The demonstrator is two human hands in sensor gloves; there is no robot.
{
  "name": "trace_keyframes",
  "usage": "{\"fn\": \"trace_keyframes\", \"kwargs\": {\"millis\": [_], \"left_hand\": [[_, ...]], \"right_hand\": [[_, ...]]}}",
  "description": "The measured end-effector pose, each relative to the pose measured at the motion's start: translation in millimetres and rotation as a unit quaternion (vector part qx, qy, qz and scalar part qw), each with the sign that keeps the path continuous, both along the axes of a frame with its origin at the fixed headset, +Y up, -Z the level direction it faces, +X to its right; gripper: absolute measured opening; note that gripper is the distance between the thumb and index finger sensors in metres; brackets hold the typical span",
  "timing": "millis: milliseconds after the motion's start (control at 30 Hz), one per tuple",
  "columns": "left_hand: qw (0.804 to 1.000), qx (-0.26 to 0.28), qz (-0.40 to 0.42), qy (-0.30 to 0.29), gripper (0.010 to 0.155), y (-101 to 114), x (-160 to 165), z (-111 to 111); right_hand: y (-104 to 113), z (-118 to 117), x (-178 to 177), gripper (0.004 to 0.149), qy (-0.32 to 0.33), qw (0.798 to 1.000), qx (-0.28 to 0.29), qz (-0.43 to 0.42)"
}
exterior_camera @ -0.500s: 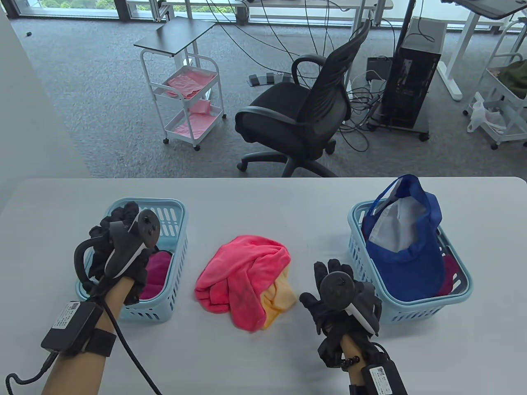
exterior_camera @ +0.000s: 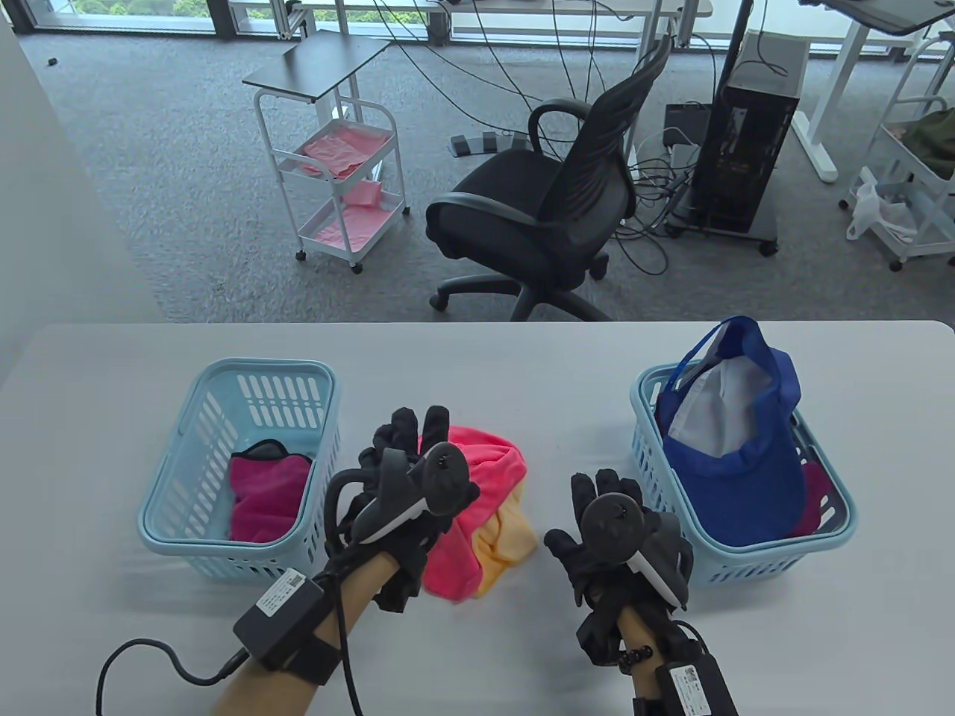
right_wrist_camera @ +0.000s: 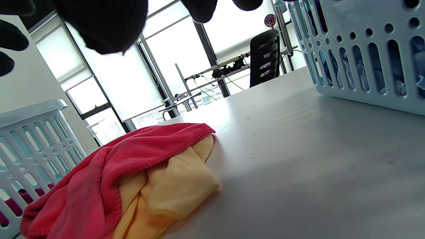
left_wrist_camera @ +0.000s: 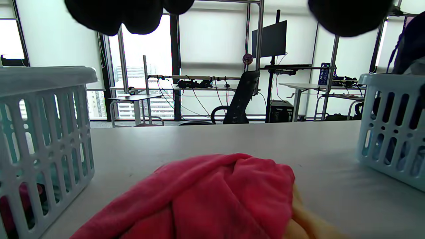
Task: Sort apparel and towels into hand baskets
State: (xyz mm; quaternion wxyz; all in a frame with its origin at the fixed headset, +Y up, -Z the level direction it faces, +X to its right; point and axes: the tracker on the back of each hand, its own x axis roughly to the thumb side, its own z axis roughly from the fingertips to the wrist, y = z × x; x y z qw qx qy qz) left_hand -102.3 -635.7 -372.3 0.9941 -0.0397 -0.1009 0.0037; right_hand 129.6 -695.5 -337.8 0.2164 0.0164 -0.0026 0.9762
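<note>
Two hands are in play, and neither grips anything. The left hand (exterior_camera: 406, 488) hovers over the near-left part of the pink towel (exterior_camera: 489, 466), fingers spread and fairly straight, pointing away from the person; whether the palm touches the cloth cannot be told, since the hand covers that spot. In the left wrist view the towel (left_wrist_camera: 206, 199) bulks just under and ahead of the fingertips (left_wrist_camera: 132, 13), so the coming grasp looks like a short drop downward. The left hand is clearly the nearer one. The right hand (exterior_camera: 615, 533) lies spread and relaxed just right of the heap, apart from it.

A yellow cloth (exterior_camera: 507, 544) pokes out from under the pink towel on the side toward the right hand; how far it runs beneath is hidden.

Further left stands the left basket (exterior_camera: 321, 447), holding a magenta cloth (exterior_camera: 265, 500). Further right, the right basket (exterior_camera: 645, 440) carries a blue cap (exterior_camera: 746, 470).
</note>
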Motion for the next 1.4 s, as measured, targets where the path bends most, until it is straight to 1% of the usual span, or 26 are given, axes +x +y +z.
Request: {"fn": "trace_keyframes", "kwargs": {"millis": [33,100,133,300,367,533,633,833,1133,1400], "left_hand": [[1.000,-0.013,-0.002,0.002,0.097,-7.5,2.3,-3.1],[0.998,-0.054,-0.005,0.017,0.099,-29.1,2.7,-14.2],[0.998,-0.061,-0.003,0.024,0.099,-35.4,1.6,-17.5],[0.990,-0.116,0.012,0.073,0.099,-86.2,-11.6,-37.0],[0.989,-0.125,0.012,0.078,0.099,-98.6,-14.5,-41.5],[0.986,-0.145,0.006,0.081,0.097,-116.7,-14.6,-49.1],[0.989,-0.124,-0.013,0.082,0.093,-119.2,-11.5,-51.0],[0.992,-0.041,-0.085,0.087,0.081,-120.6,-7.0,-50.7],[0.988,0.015,-0.119,0.094,0.064,-110.9,-0.5,-53.2],[0.986,0.032,-0.126,0.100,0.054,-109.1,-1.2,-55.7]], "right_hand": [[0.0,0.0,0.4,0.081,-0.001,1.000,0.000,0.000],[0.0,0.0,0.7,0.081,-0.001,1.000,0.000,-0.001],[-0.1,0.1,0.6,0.081,-0.001,1.000,0.000,-0.001],[-1.2,0.2,-0.5,0.081,0.001,1.000,-0.004,-0.003],[-1.0,0.2,0.5,0.081,-0.001,1.000,-0.003,-0.005],[-1.4,-0.2,1.5,0.081,-0.004,1.000,-0.006,-0.008],[-0.5,-0.3,2.9,0.081,-0.007,1.000,-0.004,-0.010],[-0.6,-0.1,3.5,0.081,-0.008,1.000,-0.002,-0.013],[-0.9,-0.2,3.1,0.081,-0.005,1.000,-0.002,-0.017],[-1.1,-0.3,3.1,0.081,-0.004,1.000,-0.001,-0.019]]}}
